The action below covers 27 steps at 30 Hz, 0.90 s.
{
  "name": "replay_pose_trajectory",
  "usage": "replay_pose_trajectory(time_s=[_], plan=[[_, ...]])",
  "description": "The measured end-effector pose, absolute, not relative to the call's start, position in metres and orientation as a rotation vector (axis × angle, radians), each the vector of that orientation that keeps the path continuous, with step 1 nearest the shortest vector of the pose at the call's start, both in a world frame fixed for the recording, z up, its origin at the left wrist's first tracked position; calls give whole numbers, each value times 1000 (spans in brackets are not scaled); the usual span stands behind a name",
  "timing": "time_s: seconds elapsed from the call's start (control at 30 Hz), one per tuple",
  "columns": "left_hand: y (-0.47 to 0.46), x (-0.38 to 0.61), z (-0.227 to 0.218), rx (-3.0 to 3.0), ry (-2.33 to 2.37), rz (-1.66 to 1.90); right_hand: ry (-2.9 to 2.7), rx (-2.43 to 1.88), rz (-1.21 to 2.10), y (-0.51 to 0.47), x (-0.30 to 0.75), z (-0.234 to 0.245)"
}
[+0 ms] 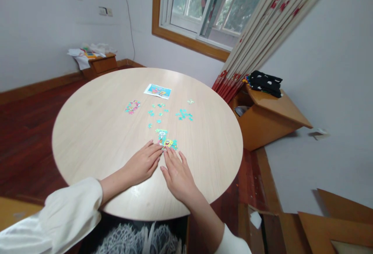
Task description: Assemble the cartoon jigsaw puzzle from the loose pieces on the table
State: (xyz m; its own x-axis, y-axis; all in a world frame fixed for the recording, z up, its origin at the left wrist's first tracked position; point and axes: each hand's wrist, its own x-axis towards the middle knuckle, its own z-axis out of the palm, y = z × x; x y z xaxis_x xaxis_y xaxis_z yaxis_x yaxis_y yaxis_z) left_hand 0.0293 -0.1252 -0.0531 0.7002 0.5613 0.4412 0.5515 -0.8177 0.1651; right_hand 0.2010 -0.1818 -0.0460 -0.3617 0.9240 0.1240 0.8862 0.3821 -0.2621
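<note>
A small joined patch of colourful puzzle pieces (166,140) lies on the round pale wooden table (96,129). My left hand (142,163) rests flat on the table, fingers stretched out, its fingertips touching the patch's left edge. My right hand (178,172) also lies flat with fingers spread, fingertips at the patch's near edge. Neither hand holds anything. Farther out lie loose teal pieces (184,114), a scattered few more (158,111), a pink cluster (132,106) and a printed reference picture (157,90).
An open cardboard box (271,114) with black dotted cloth (265,83) stands right of the table by a striped curtain (262,32). A low wooden cabinet (100,64) with papers is at the back left. More cardboard (320,226) lies at lower right.
</note>
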Motion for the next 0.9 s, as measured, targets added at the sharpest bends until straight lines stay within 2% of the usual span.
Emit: replay_pose_trajectory(time_s=[0.17, 0.47, 0.73, 0.9], plan=[[-124, 29, -52, 2972, 930, 692, -2408, -1612, 239, -180, 201, -46], [-102, 23, -45, 3168, 612, 559, -2448, -1515, 239, -167, 211, -37], [-88, 35, -34, 3168, 574, 495, -2218, -1380, -10, -143, 223, -41], [-87, 35, -41, 3117, 558, 536, -2009, -1555, -84, -100, 234, -41]])
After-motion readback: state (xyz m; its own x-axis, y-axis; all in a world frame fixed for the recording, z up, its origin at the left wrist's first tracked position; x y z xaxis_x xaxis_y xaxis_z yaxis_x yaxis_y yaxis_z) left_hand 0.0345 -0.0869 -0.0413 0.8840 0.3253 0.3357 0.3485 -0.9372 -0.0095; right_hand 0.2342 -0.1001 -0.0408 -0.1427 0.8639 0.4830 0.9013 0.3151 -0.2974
